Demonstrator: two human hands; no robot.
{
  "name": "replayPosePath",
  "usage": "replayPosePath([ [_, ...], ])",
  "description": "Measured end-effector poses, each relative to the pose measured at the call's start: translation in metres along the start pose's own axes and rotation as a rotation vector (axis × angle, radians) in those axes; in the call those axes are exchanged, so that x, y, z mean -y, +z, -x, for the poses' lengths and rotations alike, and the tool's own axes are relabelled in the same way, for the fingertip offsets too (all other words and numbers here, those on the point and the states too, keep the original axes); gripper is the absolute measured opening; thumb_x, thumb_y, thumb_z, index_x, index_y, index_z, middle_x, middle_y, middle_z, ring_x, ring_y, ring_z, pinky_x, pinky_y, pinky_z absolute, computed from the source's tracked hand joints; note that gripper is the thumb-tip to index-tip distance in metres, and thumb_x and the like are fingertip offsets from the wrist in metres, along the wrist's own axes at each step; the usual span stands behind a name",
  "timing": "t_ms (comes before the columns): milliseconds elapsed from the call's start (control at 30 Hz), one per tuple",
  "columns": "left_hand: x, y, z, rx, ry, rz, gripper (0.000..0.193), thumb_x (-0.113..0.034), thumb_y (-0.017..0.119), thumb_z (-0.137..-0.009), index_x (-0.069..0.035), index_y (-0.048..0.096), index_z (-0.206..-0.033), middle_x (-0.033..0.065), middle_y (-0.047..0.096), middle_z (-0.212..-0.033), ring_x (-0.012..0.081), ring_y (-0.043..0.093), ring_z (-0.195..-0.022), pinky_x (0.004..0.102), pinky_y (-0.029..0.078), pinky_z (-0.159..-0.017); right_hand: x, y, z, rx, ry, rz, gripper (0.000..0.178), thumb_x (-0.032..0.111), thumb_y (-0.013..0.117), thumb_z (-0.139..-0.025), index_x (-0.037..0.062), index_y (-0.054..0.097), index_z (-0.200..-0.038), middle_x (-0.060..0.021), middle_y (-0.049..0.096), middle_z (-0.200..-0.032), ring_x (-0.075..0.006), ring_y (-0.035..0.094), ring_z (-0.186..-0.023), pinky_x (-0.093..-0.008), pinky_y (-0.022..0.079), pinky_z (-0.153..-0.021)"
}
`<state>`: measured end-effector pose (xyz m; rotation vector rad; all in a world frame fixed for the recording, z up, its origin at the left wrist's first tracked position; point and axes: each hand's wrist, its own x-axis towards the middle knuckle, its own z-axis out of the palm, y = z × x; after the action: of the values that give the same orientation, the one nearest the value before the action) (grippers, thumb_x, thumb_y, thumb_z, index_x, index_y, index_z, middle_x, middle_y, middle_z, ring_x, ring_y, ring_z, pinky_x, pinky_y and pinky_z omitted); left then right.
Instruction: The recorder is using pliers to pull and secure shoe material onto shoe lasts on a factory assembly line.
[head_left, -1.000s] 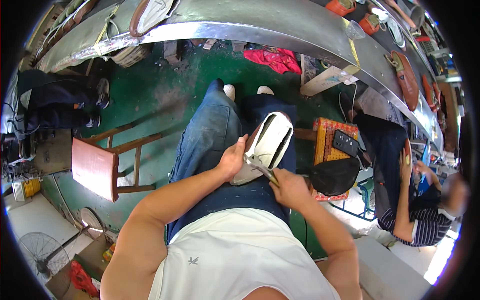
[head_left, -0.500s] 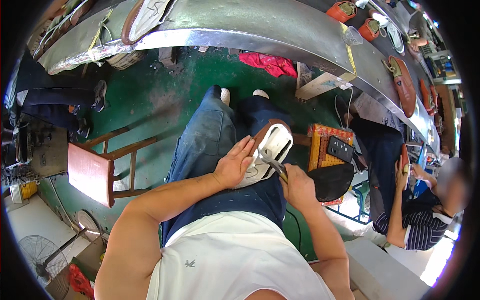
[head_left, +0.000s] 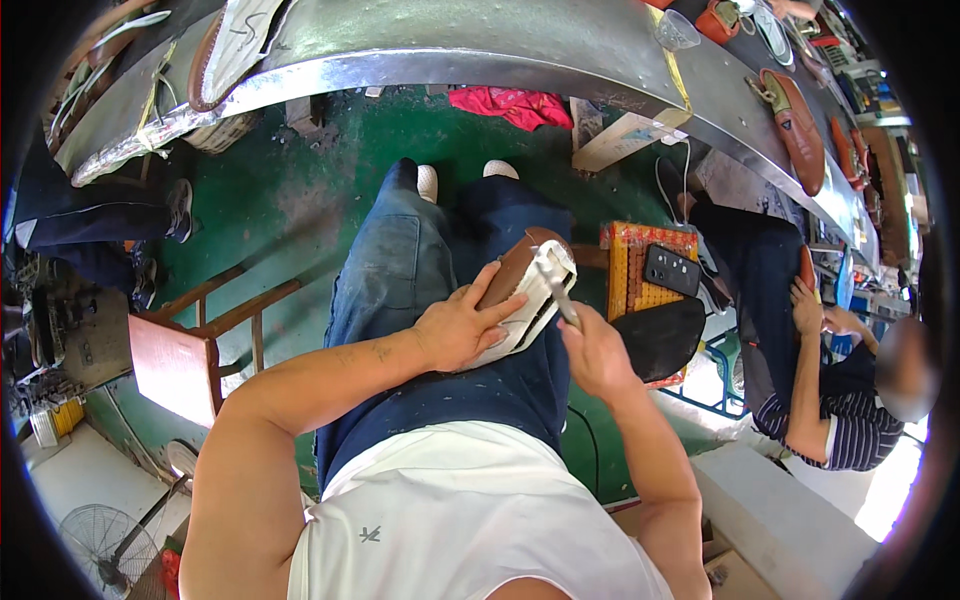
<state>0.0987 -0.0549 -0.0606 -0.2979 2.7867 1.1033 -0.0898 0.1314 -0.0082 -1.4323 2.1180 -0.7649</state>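
Note:
A brown leather shoe upper [head_left: 514, 272] lies tilted across my lap, its underside turned up and showing a white insole with pale edging. My left hand [head_left: 460, 328] holds it from the left, with fingers along the brown side and over the white underside. In my right hand [head_left: 600, 355] are metal lasting pliers [head_left: 556, 285], gripped by the handle. The head of the pliers lies over the toe end of the shoe; whether the jaws touch the edging is hard to tell.
A metal workbench [head_left: 400, 45] curves across the front, carrying brown shoes [head_left: 798, 135]. To my right, a phone [head_left: 672, 270] rests on a woven-topped stool [head_left: 625, 290]. A co-worker [head_left: 820, 400] sits beyond it. A wooden stool [head_left: 175, 368] stands left, with a fan [head_left: 108, 540] behind.
The pliers have moved up toward the toe end of the shoe and turned more upright. My left fingers have spread over the white underside. The whole view has shifted slightly.

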Motion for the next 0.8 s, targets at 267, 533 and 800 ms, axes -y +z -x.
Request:
replayPosePath([
  [267, 0.014, 0.007, 0.022, -0.025, -0.047, 0.16, 0.066, -0.036, 0.056, -0.101, -0.019, 0.031, -0.16, 0.0297, 0.016, -0.164, 0.0465, 0.053, -0.131, 0.0433, 0.046, -0.109, -0.003, 0.007, -0.008, 0.159, 0.136, 0.053, 0.033, 0.03, 0.049, -0.104, -0.0006, 0.058, -0.114, -0.0276, 0.066, -0.095, -0.0494, 0.063, -0.09, -0.0539, 0.051, -0.077],
  [533, 0.022, 0.006, 0.032, -0.046, -0.194, 0.487, 0.109, -0.028, 0.08, -0.083, -0.003, 0.009, -0.162, 0.0333, 0.058, -0.134, 0.0419, 0.059, -0.126, 0.0396, 0.043, -0.109, 0.012, 0.033, 0.022, 0.223, 0.158, -0.048, 0.028, 0.025, 0.052, -0.102, 0.0, 0.061, -0.112, -0.0219, 0.067, -0.089, -0.0422, 0.066, -0.081, -0.046, 0.053, -0.075],
  [800, -0.016, -0.114, 0.033, -0.082, -0.073, 0.113, 0.093, -0.014, 0.083, -0.073, -0.005, 0.032, -0.149, 0.0249, 0.067, -0.121, 0.0433, 0.066, -0.106, 0.046, 0.053, -0.089, -0.033, 0.064, 0.07, -0.091, 0.476, -0.679, 0.047, 0.038, 0.04, -0.109, -0.0039, 0.061, -0.114, -0.0087, 0.068, -0.091, -0.0151, 0.065, -0.079, -0.031, 0.052, -0.072],
])
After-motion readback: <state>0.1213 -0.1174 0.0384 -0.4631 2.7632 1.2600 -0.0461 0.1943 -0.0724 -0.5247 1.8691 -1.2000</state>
